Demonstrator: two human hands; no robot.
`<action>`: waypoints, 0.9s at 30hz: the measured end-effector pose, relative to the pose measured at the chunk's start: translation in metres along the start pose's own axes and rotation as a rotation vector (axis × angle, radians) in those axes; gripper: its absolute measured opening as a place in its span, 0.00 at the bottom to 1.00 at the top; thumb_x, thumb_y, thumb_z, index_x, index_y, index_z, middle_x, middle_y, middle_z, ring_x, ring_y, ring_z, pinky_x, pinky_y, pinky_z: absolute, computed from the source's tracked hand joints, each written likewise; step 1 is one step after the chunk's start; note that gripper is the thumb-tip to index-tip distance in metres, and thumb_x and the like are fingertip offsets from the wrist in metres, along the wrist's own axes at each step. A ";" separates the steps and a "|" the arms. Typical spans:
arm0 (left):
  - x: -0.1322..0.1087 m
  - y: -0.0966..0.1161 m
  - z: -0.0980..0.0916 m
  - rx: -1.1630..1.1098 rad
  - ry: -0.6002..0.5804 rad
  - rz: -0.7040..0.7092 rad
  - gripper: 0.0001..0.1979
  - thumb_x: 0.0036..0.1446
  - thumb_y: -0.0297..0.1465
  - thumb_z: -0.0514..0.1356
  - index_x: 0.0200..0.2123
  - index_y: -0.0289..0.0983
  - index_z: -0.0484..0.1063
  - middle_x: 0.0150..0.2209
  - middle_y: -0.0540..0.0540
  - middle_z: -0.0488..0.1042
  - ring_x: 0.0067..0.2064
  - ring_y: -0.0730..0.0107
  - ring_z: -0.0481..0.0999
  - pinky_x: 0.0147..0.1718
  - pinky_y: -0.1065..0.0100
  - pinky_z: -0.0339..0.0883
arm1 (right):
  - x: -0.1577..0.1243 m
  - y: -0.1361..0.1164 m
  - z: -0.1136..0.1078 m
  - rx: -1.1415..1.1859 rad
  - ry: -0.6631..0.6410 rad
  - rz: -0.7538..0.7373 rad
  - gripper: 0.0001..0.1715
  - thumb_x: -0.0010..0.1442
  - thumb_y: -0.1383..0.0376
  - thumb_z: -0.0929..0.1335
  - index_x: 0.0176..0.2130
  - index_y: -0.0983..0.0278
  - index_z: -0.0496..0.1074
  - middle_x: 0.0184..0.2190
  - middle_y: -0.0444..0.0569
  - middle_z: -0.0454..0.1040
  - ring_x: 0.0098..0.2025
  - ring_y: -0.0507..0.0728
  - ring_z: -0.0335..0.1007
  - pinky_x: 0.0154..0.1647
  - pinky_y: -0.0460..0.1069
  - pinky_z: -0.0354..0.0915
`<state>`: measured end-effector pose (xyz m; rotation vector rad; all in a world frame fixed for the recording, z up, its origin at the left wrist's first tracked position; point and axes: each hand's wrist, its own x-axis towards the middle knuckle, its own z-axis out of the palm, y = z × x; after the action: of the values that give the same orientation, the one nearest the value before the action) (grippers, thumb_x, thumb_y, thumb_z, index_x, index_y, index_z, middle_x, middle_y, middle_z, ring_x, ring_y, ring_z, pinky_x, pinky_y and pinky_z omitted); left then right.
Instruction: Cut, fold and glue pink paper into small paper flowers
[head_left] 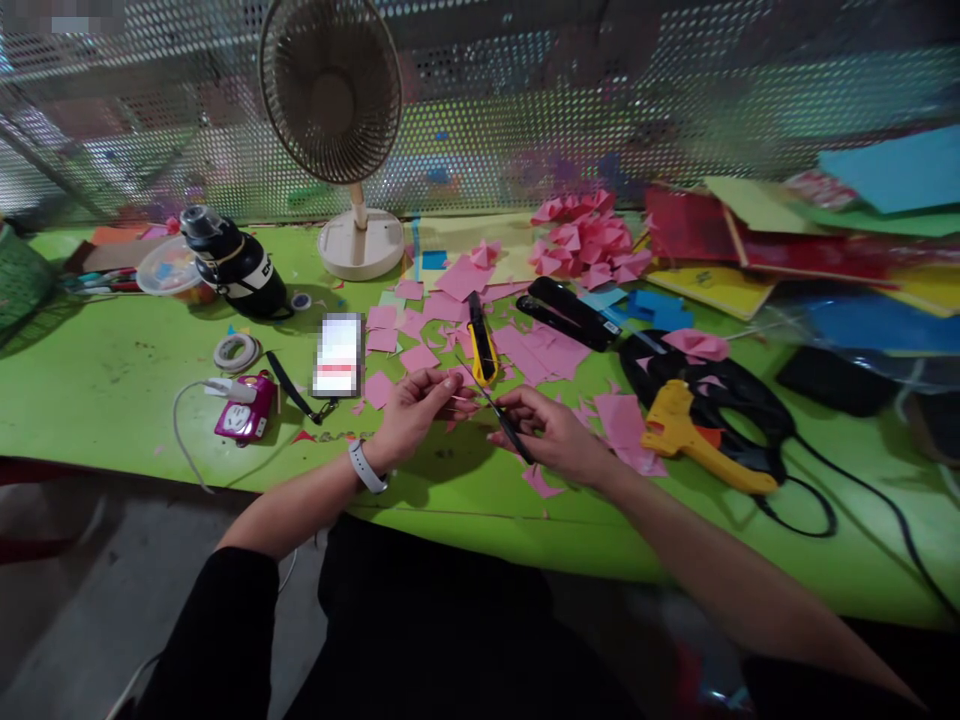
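My left hand (415,408) is closed in a pinch, with a small piece of pink paper (459,400) at its fingertips, partly hidden. In my right hand (551,432) is a slim black pointed tool (514,434), whose thin tip slants up and left beside the left fingertips. Its exact kind is unclear. Just beyond the hands lies a yellow and black utility knife (482,345). Around it are pink paper squares (418,358), pink sheets (546,352) and small scraps. A heap of folded pink paper pieces (589,240) sits farther back.
A black stapler (568,314) and a yellow glue gun (694,440) with its cord lie right. Left stand a phone (337,355), pink power socket (246,408), tape roll (236,351), dark bottle (236,265) and fan (360,245). Coloured sheets (892,170) pile up at back right.
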<state>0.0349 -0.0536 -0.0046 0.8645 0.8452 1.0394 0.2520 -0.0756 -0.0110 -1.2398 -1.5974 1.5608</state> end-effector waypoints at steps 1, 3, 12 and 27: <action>0.000 0.000 0.000 0.000 -0.004 0.003 0.22 0.52 0.45 0.72 0.39 0.33 0.72 0.36 0.43 0.82 0.33 0.70 0.84 0.33 0.69 0.78 | 0.000 0.001 -0.001 -0.013 0.001 0.004 0.25 0.54 0.55 0.78 0.47 0.60 0.71 0.31 0.44 0.74 0.30 0.52 0.68 0.29 0.47 0.64; 0.001 0.001 0.000 -0.004 -0.012 0.012 0.23 0.52 0.45 0.72 0.38 0.33 0.72 0.34 0.45 0.82 0.32 0.71 0.83 0.31 0.71 0.77 | 0.000 0.002 -0.004 -0.047 0.005 0.016 0.25 0.54 0.54 0.78 0.47 0.60 0.71 0.31 0.43 0.73 0.29 0.52 0.67 0.28 0.47 0.63; 0.002 0.006 -0.002 0.035 -0.091 -0.034 0.24 0.49 0.46 0.72 0.37 0.32 0.72 0.32 0.45 0.81 0.29 0.73 0.81 0.29 0.72 0.75 | 0.001 -0.009 -0.006 -0.134 -0.010 0.016 0.30 0.51 0.52 0.78 0.48 0.61 0.70 0.30 0.44 0.71 0.28 0.52 0.65 0.26 0.48 0.60; 0.007 0.013 -0.007 0.105 -0.197 -0.091 0.27 0.49 0.47 0.72 0.40 0.31 0.74 0.32 0.45 0.80 0.30 0.73 0.81 0.31 0.70 0.75 | 0.000 -0.019 -0.017 -0.128 -0.096 0.049 0.28 0.49 0.51 0.79 0.42 0.61 0.69 0.28 0.42 0.70 0.30 0.54 0.67 0.29 0.48 0.62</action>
<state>0.0261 -0.0426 0.0029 0.9910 0.7703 0.8214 0.2628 -0.0658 0.0094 -1.2971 -1.7638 1.5911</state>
